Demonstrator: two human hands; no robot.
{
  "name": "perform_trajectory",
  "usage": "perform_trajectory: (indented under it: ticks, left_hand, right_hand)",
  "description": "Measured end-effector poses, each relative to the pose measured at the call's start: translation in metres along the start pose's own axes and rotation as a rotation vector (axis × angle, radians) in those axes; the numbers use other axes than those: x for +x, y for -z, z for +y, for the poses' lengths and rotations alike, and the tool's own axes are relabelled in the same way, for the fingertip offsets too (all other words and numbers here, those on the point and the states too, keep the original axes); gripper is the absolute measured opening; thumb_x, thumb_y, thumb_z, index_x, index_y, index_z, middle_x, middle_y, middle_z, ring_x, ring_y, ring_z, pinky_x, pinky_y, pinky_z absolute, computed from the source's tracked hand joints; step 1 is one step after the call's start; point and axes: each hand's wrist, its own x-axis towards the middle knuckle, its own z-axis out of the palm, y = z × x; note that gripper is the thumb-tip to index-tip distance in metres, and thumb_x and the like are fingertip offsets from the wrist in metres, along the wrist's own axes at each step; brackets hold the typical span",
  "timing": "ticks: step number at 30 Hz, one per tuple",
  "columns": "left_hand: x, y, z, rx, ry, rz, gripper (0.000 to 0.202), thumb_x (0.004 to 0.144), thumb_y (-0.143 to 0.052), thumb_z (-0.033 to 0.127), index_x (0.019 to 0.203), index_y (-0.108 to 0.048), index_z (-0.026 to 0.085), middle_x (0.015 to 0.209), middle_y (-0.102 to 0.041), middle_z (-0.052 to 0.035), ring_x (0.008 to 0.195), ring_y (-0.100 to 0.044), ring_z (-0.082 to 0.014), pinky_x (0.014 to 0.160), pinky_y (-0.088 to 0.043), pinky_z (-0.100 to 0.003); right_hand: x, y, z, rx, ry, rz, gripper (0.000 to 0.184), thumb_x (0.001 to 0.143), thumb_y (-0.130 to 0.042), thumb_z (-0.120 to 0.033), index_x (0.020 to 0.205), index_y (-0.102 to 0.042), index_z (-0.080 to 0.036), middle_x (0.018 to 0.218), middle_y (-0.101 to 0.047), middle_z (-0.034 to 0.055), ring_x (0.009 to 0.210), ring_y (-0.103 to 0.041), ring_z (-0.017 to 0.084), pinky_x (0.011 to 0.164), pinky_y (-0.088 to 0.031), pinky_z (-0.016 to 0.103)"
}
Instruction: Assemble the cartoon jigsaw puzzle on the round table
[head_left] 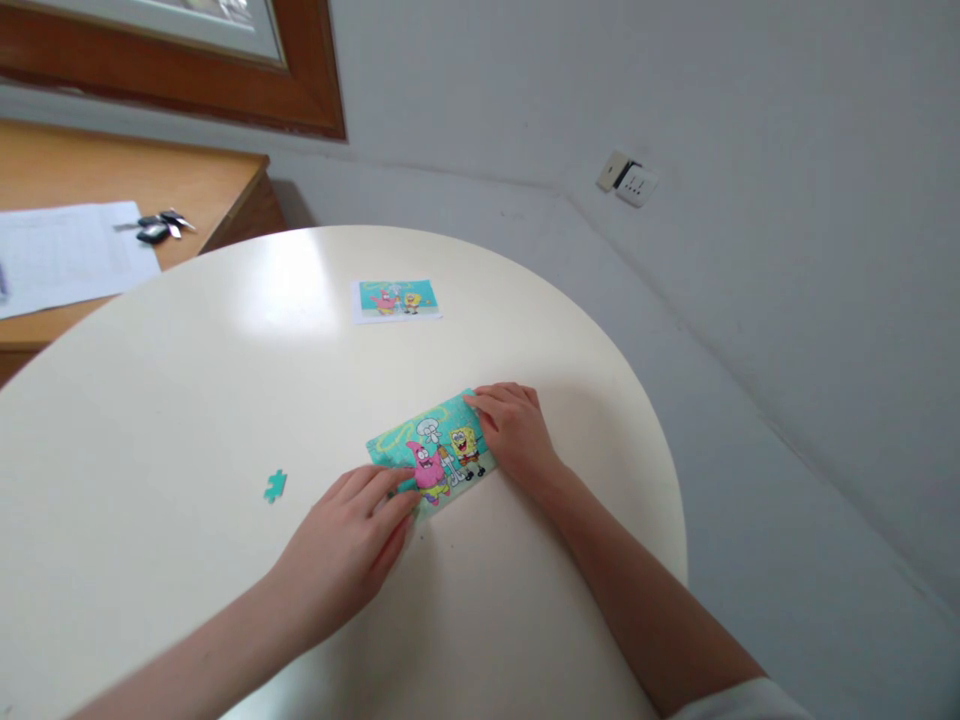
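Observation:
A nearly whole jigsaw puzzle (442,440) lies slanted on the white table, printed with cartoon figures on a turquoise ground. At its lower left edge is my left hand (367,530), with fingers bent and closed on that edge; they hide the puzzle's left corner, and I cannot see whether a separate piece is under them. My right hand (517,430) grips the right end, thumb and fingers on the upper right corner. One loose turquoise puzzle piece (275,486) rests on the table, left of my left hand and apart from the puzzle.
Farther back on the round white table (187,400) lies a small picture card (397,300) with the same cartoon scene. A wooden desk (202,175) at the left holds paper sheets (75,250) and keys (161,225). Walls with a socket (636,185) stand behind and right.

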Motion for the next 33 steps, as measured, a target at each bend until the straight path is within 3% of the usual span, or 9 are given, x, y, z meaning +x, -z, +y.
perform_trajectory:
  ticks: [20,26,33]
  left_hand:
    - [0.0000,0.0009,0.0004,0.008,0.011,-0.016,0.024,0.088,-0.042,0.014,0.098,-0.064,0.016,0.102,-0.067,-0.0095,0.090,-0.061,-0.0220,0.076,-0.053,-0.037]
    - [-0.0010,-0.0001,-0.0010,0.014,0.012,-0.013,0.023,0.088,-0.044,0.014,0.097,-0.064,0.017,0.102,-0.067,-0.0087,0.090,-0.061,-0.0216,0.077,-0.052,-0.036]
    - [-0.0003,0.0010,-0.0008,0.015,0.012,-0.023,0.024,0.089,-0.042,0.015,0.099,-0.064,0.017,0.103,-0.067,-0.0090,0.090,-0.061,-0.0214,0.077,-0.053,-0.036]
  right_hand:
    - [-0.0026,-0.0001,-0.0039,-0.028,-0.002,-0.030,0.032,0.085,-0.048,-0.013,0.104,-0.070,-0.025,0.115,-0.066,0.0066,0.110,-0.052,0.022,0.096,-0.031,0.040]
    - [-0.0028,0.0006,-0.0055,-0.032,-0.011,-0.031,0.032,0.084,-0.048,-0.011,0.104,-0.070,-0.023,0.125,-0.062,0.0074,0.117,-0.049,0.022,0.098,-0.031,0.041]
    - [-0.0013,0.0000,-0.0060,0.007,-0.003,-0.048,0.034,0.082,-0.047,-0.008,0.103,-0.069,-0.023,0.121,-0.065,0.0068,0.113,-0.057,0.020,0.100,-0.031,0.042]
